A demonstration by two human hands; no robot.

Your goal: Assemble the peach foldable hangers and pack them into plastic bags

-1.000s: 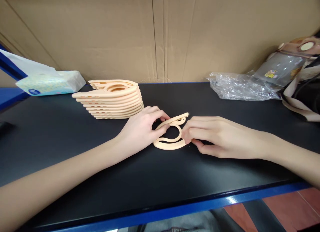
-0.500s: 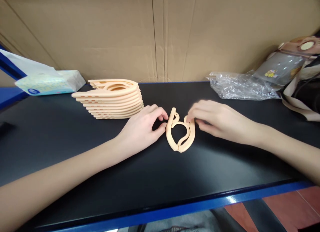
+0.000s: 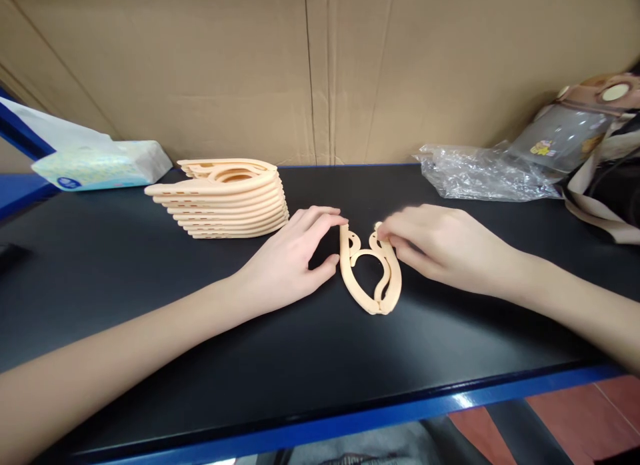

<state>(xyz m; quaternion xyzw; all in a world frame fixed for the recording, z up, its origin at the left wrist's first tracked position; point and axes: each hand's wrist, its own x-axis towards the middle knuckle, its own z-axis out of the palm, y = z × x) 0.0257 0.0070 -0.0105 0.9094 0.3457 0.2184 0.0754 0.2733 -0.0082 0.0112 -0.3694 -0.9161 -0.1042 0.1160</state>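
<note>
A cream folding clothes hanger [image 3: 393, 278], folded into a narrow loop, lies on the black tabletop between my hands with its hinge end towards me. My left hand [image 3: 293, 255] is at its left side, thumb and fingers apart; the index fingertip touches the top of the left arm and the thumb rests close to its side. At the top of the right arm, the fingers of my right hand [image 3: 433, 241] close on the hanger, hiding part of that arm. A neat stack of similar folded hangers [image 3: 235, 205] stands just beyond my left hand.
A tissue pack [image 3: 107, 168] lies at the back left. Crumpled clear plastic [image 3: 480, 175] and a strapped water bottle [image 3: 560, 135] are at the back right. Cardboard [image 3: 225, 71] walls the rear, and a blue edge [image 3: 350, 418] runs along the table's front.
The hanger has shifted slightly right and towards me. My left index finger has stretched out to the tip of its left arm; my right hand stays at the right arm.
</note>
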